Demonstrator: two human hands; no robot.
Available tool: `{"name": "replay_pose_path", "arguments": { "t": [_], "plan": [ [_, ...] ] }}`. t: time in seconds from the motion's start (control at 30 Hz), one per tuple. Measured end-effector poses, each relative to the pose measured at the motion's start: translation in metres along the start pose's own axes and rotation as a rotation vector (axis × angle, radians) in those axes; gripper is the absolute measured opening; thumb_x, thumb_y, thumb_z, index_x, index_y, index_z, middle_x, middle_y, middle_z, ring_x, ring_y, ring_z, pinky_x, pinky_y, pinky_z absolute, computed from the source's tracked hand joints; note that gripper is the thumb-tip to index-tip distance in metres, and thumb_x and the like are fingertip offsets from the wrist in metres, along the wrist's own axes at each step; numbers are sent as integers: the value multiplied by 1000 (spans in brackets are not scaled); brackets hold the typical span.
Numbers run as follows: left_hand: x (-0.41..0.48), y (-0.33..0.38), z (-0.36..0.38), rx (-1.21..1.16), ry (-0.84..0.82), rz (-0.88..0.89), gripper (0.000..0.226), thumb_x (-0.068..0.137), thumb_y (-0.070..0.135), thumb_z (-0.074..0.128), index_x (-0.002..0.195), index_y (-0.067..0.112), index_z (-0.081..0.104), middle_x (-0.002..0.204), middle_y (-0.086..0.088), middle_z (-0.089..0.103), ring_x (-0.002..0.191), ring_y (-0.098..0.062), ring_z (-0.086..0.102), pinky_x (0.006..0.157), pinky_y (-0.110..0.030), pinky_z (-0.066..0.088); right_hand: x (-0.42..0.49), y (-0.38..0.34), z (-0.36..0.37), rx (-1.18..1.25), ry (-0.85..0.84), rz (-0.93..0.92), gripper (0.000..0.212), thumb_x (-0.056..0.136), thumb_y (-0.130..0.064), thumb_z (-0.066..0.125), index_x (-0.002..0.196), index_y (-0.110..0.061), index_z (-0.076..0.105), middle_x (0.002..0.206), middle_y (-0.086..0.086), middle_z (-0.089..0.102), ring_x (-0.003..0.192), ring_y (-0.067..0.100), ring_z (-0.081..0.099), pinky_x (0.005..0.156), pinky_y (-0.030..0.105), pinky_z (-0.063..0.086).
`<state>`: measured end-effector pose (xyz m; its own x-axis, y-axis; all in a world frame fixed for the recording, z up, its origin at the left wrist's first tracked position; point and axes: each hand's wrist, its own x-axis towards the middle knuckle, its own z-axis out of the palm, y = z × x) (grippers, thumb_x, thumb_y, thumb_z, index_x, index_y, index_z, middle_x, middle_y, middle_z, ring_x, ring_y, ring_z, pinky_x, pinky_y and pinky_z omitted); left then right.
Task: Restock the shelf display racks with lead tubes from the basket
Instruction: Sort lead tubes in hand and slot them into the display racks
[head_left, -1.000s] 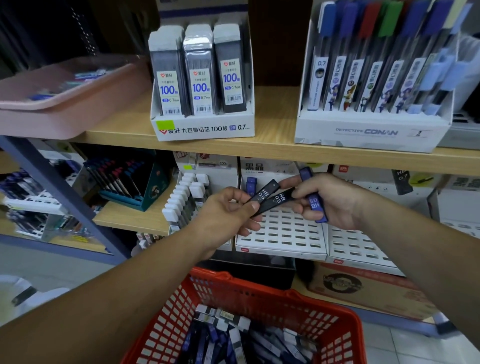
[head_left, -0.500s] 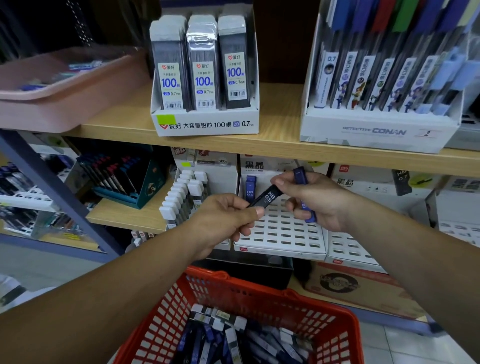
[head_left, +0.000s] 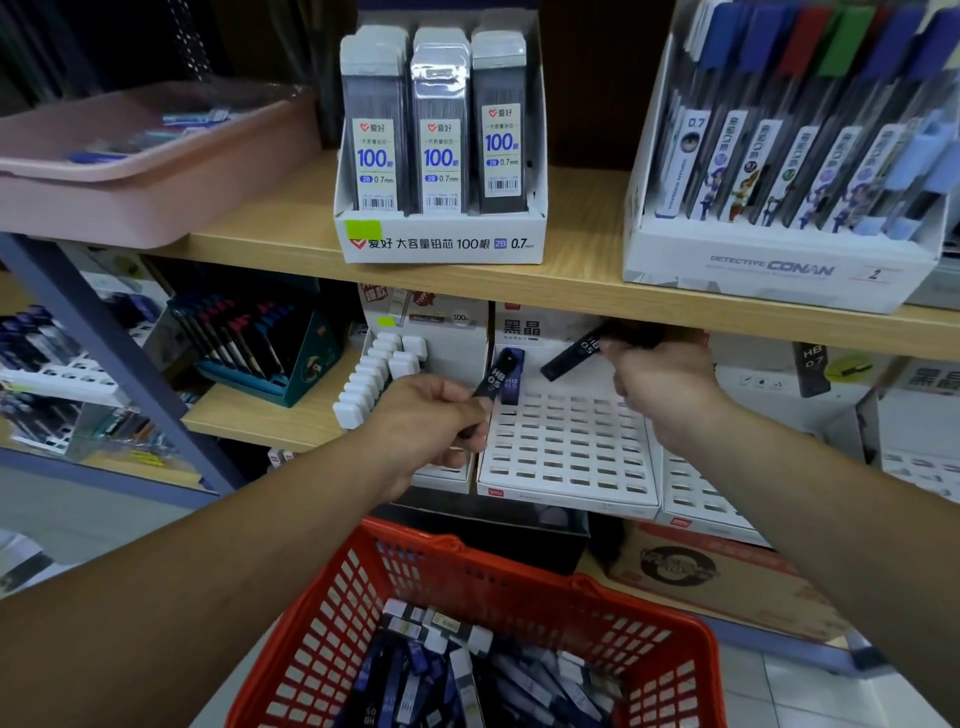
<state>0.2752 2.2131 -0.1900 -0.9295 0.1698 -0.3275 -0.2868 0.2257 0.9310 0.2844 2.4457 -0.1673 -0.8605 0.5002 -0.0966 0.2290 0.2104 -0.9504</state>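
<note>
A white slotted display rack stands on the lower shelf, with one blue lead tube standing in its back left corner. My left hand grips a black HB 0.5 lead tube beside that corner. Over the rack's back row my right hand holds another black lead tube, tilted with its lower end pointing down and left. The red basket below holds several lead tubes.
A second slotted rack stands right of the first. A rack of white-capped tubes stands to the left. The upper wooden shelf overhangs my hands and carries a box of 0.7 mm lead packs, a Conan pen display and a pink tray.
My hands have drawn apart, each now with one black tube. My right hand has risen toward the rack's back row; the view has moved closer to the shelf.
</note>
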Motion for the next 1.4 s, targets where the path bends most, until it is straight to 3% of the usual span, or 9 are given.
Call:
{"name": "replay_pose_path", "arguments": {
  "t": [0.1,0.2,0.33,0.63,0.8,1.0,1.1,1.2,1.4],
  "plan": [
    [1,-5,1,96,53,51,20,95,21,74,105,6,66,82,-11,76,68,-16,71,46,-24,47,-1,1,11,-296,-57,-235,11,95,-21,71,105,-20,68,102,-5,69,96,15,60,86,24,42],
    [1,-10,6,94,60,60,21,93,20,77,104,4,68,83,-13,74,67,-15,67,45,-23,45,-1,6,25,-269,-137,-260,13,94,-10,68,103,-20,70,103,-10,72,102,13,65,96,25,48],
    [3,-15,9,69,89,92,21,90,21,80,100,5,73,90,-11,72,72,-16,61,46,-16,44,-1,4,35,-424,-191,-311,18,96,1,54,103,-9,67,100,0,65,75,-2,50,62,-1,35],
    [6,-19,4,41,107,94,16,91,18,79,96,5,72,75,0,65,52,-5,55,43,-15,41,12,-1,44,-349,-201,-360,27,93,10,53,98,-15,60,87,-9,58,71,-9,53,59,-3,36],
    [8,-22,0,26,49,98,10,93,9,74,102,4,73,83,-10,68,66,-17,59,55,-24,54,16,8,49,-519,-127,-362,22,96,-9,65,108,-27,62,103,-2,64,99,18,59,86,24,41],
    [10,-22,3,36,10,97,15,95,1,68,108,5,72,89,-13,70,67,-14,63,58,-24,55,11,6,50,-700,-133,-395,12,97,-26,64,88,-33,66,98,-5,69,99,24,65,86,33,53],
    [12,-21,8,28,36,102,17,95,4,70,111,7,70,88,-9,68,66,-13,62,55,-24,54,5,5,45,-469,-130,-343,7,97,-29,66,99,-29,72,95,-9,69,97,14,62,85,27,48],
    [13,-20,14,52,10,136,16,95,4,70,109,10,73,86,-6,68,71,-14,63,56,-24,55,-3,-3,39,-67,-221,-132,5,93,-29,75,93,-23,76,68,-11,67,57,6,56,57,20,42],
    [18,-24,22,263,73,326,15,95,5,69,105,14,75,83,5,68,69,-5,65,61,-13,51,-13,-3,27,1,-246,-21,11,90,-16,80,91,-24,73,65,-9,66,50,13,51,45,22,43]
  ]
}}
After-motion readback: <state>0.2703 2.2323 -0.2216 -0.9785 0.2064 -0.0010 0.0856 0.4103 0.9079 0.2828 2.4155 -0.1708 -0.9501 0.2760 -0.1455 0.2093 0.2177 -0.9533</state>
